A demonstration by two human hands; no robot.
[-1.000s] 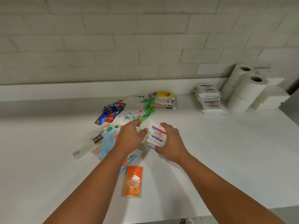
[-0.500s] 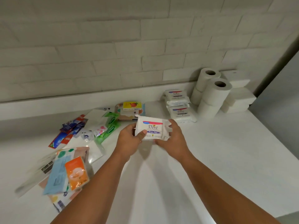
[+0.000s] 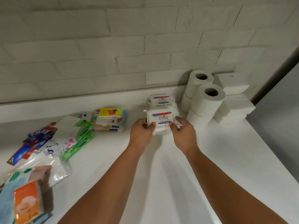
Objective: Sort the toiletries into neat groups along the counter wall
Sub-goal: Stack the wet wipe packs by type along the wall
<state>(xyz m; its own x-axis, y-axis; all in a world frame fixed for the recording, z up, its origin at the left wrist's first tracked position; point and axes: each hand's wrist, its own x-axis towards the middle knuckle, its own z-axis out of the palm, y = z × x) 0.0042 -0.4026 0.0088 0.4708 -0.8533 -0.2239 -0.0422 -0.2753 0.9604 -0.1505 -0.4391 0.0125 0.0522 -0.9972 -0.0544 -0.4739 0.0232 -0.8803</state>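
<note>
I have both arms stretched forward over the white counter point(image 3: 218, 159), forearms converging toward 12 o'clock. My left hand point(image 3: 141, 135) grips the left end of a Dove soap pack point(image 3: 161, 121), thumb laid over the top face near the label, the other fingers tucked behind and under where I cannot see them. My right hand point(image 3: 183, 135) clamps the right end the same way, thumb on the front edge, fingers curled round the crimped wrapper. Both wrists are level, palms turned toward each other, with the pack held label-up between them.

The pack sits just in front of a second Dove pack point(image 3: 161, 100) that lies at 12 o'clock from my hands, close to the wall point(image 3: 113, 62); whether the held pack rests on the counter or another pack below, I cannot tell. At 1 o'clock stand stacked toilet rolls point(image 3: 205, 101), and beyond them at 2 o'clock a pile of white tissue packs point(image 3: 234, 104) in the corner.

At 10 o'clock a yellow strawberry box point(image 3: 110, 112) lies on a wipes pack point(image 3: 108, 125). Farther round, at 9 o'clock, green sachets point(image 3: 82, 136), blue and red packets point(image 3: 30, 143) and clear wrappers point(image 3: 53, 168) lie jumbled and overlapping. At 8 o'clock, near the counter's edge, an orange sachet point(image 3: 26, 201) lies on a blurred heap.
</note>
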